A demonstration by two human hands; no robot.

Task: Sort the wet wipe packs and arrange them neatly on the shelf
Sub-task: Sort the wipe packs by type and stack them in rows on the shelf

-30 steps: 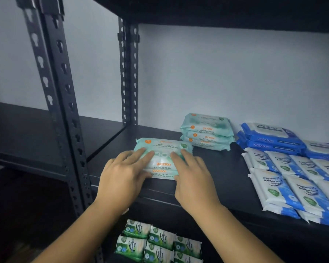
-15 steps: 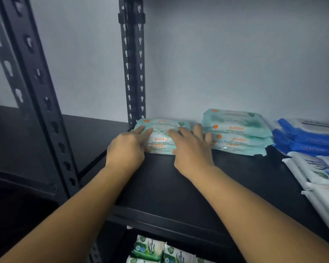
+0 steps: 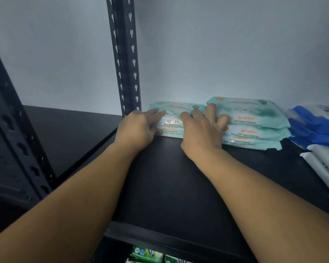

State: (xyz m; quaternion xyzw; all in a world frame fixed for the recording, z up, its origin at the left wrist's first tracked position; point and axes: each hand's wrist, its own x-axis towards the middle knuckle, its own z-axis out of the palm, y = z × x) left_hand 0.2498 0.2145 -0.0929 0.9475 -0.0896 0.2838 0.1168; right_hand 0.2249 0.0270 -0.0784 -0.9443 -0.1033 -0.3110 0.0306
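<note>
Pressing mint 2-pack stack (image 3: 174, 108) w/ left hand (image 3: 139, 128) & right hand (image 3: 201, 130), grip spread flat, beside taller mint stack (image 3: 254, 118). Mint looks sorted; blue packs (image 3: 315, 126), white packs (image 3: 323, 160) at right edge prob. pending.

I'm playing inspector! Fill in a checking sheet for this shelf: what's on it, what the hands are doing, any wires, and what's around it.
Surface: black shelf board, dark and flat.
Job's things: short stack of two teal wipe packs at the back, next to a taller stack of three; blue packs and white packs on the right; green packs on the level below.
Clutter: nothing seen.
Hands: left hand and right hand rest on the short stack; the right fingers also touch the taller stack.
Cables: nothing seen.
Surroundings: black metal post with holes, pale wall behind.
</note>
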